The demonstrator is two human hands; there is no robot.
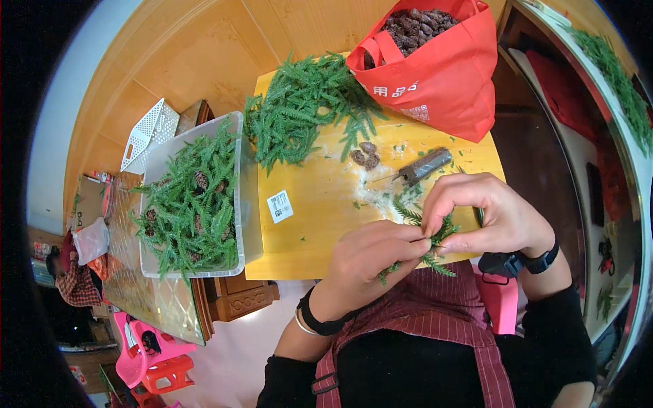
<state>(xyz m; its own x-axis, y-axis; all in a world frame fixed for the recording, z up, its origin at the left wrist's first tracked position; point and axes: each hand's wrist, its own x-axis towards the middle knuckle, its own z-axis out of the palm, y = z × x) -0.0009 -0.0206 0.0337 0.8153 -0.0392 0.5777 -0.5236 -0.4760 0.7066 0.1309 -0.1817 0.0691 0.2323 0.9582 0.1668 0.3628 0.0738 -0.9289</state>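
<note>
- While both my forearms come up from the lower edge in black sleeves, my left hand (pixel 374 255) reaches inward over the near edge of the yellow surface (pixel 306 238), wrist bent, back of the hand upward, fingers curled and grasping a green sprig (pixel 445 230) by thumb and fingertips.
- My right hand (pixel 493 207) comes in from the other side with its wrist arched; index finger and thumb form a rounded pinch on the same single sprig, which sits between my two hands.
- Around my left wrist I count one black band (pixel 318 316) and one pale bangle (pixel 306 323); around my right, one dark watch (pixel 542 260).
- Farthest left of the things I count is one white perforated basket (pixel 151 136).
- Next comes one clear tub (pixel 239 190) full of green branches, with at least five pine cones (pixel 201 180) showing among them.
- Right of the tub, one white label (pixel 279 207) lies flat, and behind it one heap of greenery (pixel 296 102), its branches too tangled for me to count.
- Near the middle lies one small cluster of brown cones (pixel 366 158), beside scattered white powder (pixel 373 196).
- Further right are one dark cylinder (pixel 432 165), lying down, and one red bag (pixel 449 81), its many cones beyond counting.
</note>
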